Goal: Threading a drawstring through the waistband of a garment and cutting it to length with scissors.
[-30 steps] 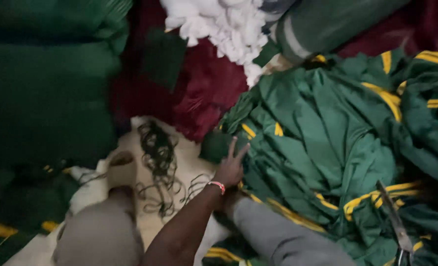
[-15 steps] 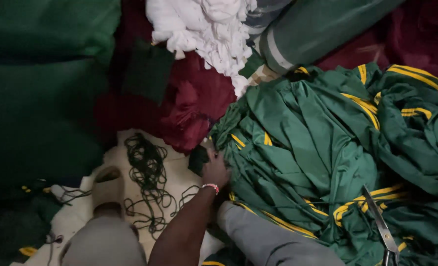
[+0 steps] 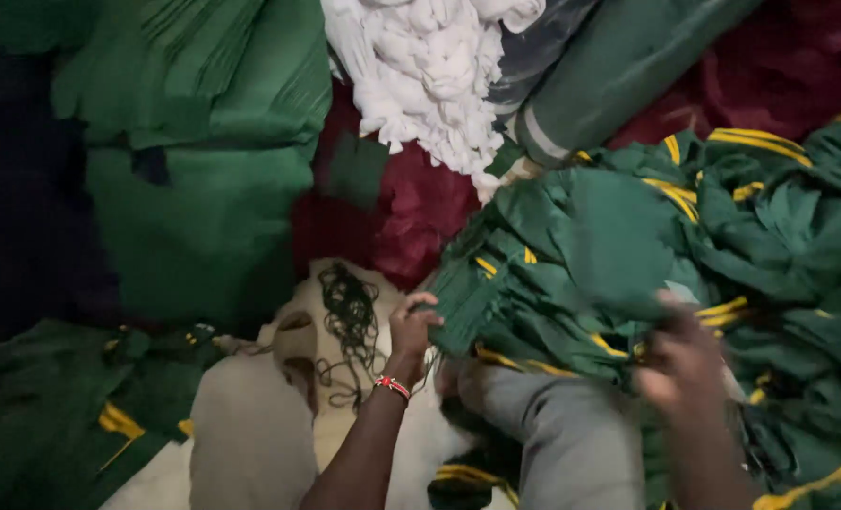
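**Two hands at the edge of a heap of green garments**

We look down from the head camera onto our own arms, both reaching forward from the bottom of the frame. Our left hand point(image 3: 413, 326) extends up the middle on a nearly straight forearm, a red wristband point(image 3: 392, 386) circling the wrist. Its fingers are curled over and pinched closed on the near left edge of the heap of green garments with yellow stripes point(image 3: 628, 255), knuckles turned toward us. Our right hand point(image 3: 690, 359) comes in from the lower right, blurred; it lies on top of the same heap with the fingers bent down into the folds, though we cannot tell whether they have actually closed on the cloth.

The heap fills the right half of the view, lying against our grey-trousered knee point(image 3: 553, 425). Just left of the left hand, a tangle of dark thread point(image 3: 350, 316) lies on a pale cloth point(image 3: 250, 434). Beyond it sit maroon fabric point(image 3: 420, 217), a bundle of white cloth point(image 3: 430, 76) and folded green fabric point(image 3: 203, 189).
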